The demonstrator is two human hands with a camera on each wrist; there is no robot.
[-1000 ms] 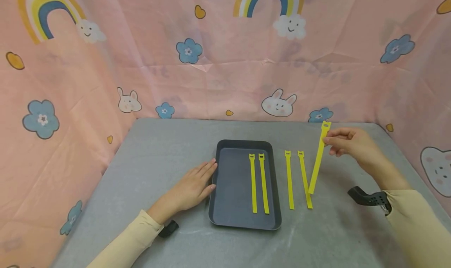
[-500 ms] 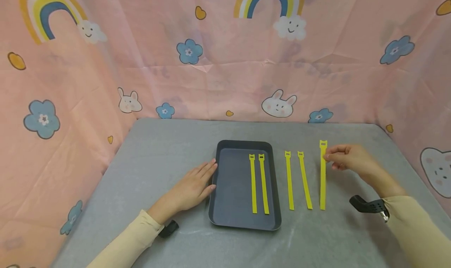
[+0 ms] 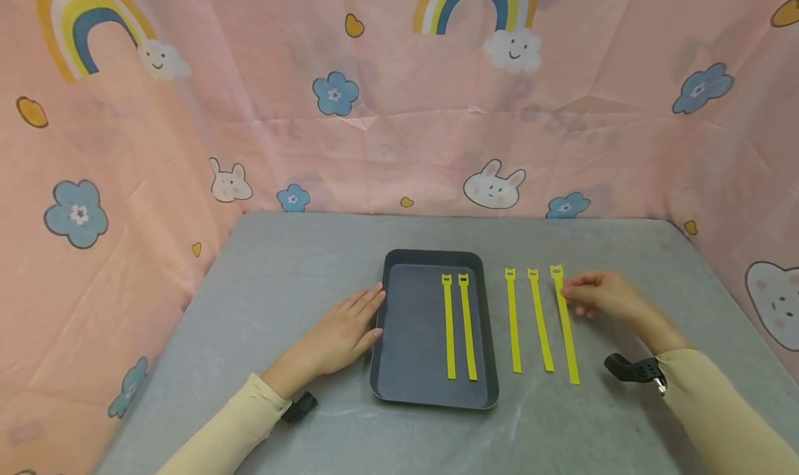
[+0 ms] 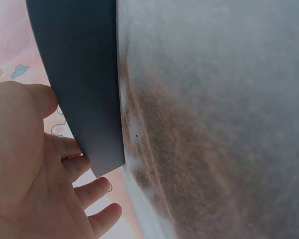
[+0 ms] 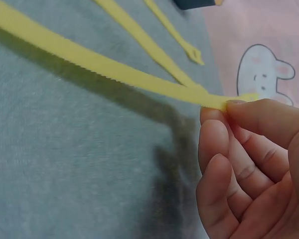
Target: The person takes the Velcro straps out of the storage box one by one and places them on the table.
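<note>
My right hand [image 3: 605, 298] pinches a yellow hook-and-loop cable tie [image 3: 567, 336] near its slotted head, between thumb and fingers. In the right wrist view the strap [image 5: 124, 73] stretches away from the fingertips, its shadow falling on the grey cloth below. Two more yellow ties, a middle one [image 3: 540, 322] and a left one [image 3: 513, 322], lie side by side to its left. Inside the dark grey tray [image 3: 408, 350] are two similar ties [image 3: 449, 329] on the right half. My left hand [image 3: 337, 333] rests with extended fingers against the tray's left side.
A grey cloth-covered table [image 3: 299, 253] carries everything. Behind it and at both sides hangs a pink curtain [image 3: 399, 135] printed with rainbows, rabbits and flowers. Each wrist wears a black strap-like device, the right one [image 3: 632, 369] close above the table.
The right hand has lowered the held cable tie toward the table; its head dropped and its tail swung right, now lying beside the other two. The left hand and tray stay put.
</note>
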